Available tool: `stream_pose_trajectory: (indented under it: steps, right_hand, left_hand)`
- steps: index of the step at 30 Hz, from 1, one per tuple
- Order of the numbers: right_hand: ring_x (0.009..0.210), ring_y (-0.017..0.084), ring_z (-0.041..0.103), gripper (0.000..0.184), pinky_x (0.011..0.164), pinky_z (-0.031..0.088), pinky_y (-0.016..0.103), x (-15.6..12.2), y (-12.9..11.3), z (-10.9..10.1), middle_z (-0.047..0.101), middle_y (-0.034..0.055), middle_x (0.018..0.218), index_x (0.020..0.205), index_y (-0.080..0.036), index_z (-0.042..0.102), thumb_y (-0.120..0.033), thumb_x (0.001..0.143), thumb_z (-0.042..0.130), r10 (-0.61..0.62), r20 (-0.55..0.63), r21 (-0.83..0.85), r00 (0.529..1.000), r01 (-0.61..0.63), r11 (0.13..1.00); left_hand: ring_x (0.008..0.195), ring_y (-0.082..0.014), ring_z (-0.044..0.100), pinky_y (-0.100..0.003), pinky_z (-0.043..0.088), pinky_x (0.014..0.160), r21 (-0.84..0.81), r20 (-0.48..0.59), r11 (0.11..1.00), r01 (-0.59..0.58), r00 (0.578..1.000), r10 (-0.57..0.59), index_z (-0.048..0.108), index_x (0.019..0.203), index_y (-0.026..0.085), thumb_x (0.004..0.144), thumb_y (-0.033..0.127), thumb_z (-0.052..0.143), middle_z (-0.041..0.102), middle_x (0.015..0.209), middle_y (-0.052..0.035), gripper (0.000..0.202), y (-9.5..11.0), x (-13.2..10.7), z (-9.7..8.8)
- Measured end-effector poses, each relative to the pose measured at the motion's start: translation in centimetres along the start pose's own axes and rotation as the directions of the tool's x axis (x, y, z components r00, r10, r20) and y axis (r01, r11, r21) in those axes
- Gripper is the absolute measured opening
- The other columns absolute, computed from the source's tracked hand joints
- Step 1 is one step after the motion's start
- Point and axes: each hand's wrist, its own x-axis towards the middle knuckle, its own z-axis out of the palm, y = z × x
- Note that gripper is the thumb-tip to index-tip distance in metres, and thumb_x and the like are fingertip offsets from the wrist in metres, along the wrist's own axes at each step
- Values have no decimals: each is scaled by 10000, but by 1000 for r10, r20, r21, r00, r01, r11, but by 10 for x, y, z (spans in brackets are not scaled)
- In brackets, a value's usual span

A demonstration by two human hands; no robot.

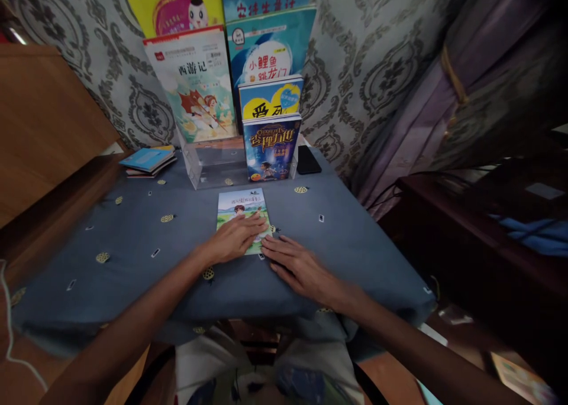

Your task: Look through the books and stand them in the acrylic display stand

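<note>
A thin book [226, 201] with a light blue and green illustrated cover lies closed on the table, its cover facing up. Across its lower half my left hand [237, 236] rests flat, fingers stretched toward the right edge. My right hand [297, 266] lies palm down on the tablecloth, with its fingertips at the book's lower right corner. Both hands are open, and neither grasps anything. Part of the cover picture is hidden under my left fingers.
Behind the book, a clear stand [222, 171] holds upright books, including a dark blue one [271, 151] and a white-green one [202, 91]. A small book stack [148, 158] lies at left, a black phone [307, 159] at right. Blue patterned cloth [146, 227] covers the table.
</note>
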Motion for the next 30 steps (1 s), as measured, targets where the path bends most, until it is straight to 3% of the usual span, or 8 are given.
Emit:
stream_pose_trajectory:
  steps: [5,10,13,16,23,30]
  right_hand:
    - [1334,243,560,403,1170,413,512,1,-1,-1,648,113,1372,1379,-196,598,-212,998,470,-18,4,-13,1000,18,1000]
    - [1374,233,517,418,1187,388,514,-1,-3,-5,623,96,1407,1404,-225,574,-209,998,477,14,40,8,999,-14,1000]
    - [1384,234,505,410,1204,354,520,1,-3,-11,595,107,1437,1408,-207,568,-290,1016,486,32,93,15,995,-33,999]
    - [1401,250,482,463,1217,314,533,9,1,-18,555,130,1470,1414,-167,560,-401,1024,477,48,138,30,989,-52,998]
    - [1446,269,414,495,1219,269,548,59,48,-13,497,127,1518,1466,-187,509,-408,1034,408,96,169,13,981,-99,995]
    - [1472,270,367,491,1218,265,535,115,97,-5,480,152,1524,1440,-118,528,-338,1029,374,235,147,-87,961,-225,971]
  left_hand:
    - [1423,-179,459,-419,325,1205,36,-44,998,53,998,-52,579,1385,250,1008,238,386,544,1485,-48,423,-13,11,5]
    - [1383,-231,511,-424,381,1168,103,-144,955,277,954,-261,601,1353,182,999,228,398,564,1464,-100,411,-42,29,0]
    - [1384,-263,509,-435,379,1169,111,-178,926,362,924,-339,602,1349,151,989,223,414,547,1476,-133,412,-54,30,-3]
    - [1401,-268,487,-458,360,1180,108,-194,929,355,924,-331,586,1367,144,986,217,402,539,1483,-135,430,-59,28,0]
    - [1401,-226,489,-428,351,1185,119,-245,918,378,907,-341,586,1373,139,994,213,391,545,1476,-117,433,-63,27,12]
    - [1401,-224,488,-424,354,1173,90,-258,926,368,906,-335,593,1367,171,993,206,421,557,1471,-103,413,-68,27,15]
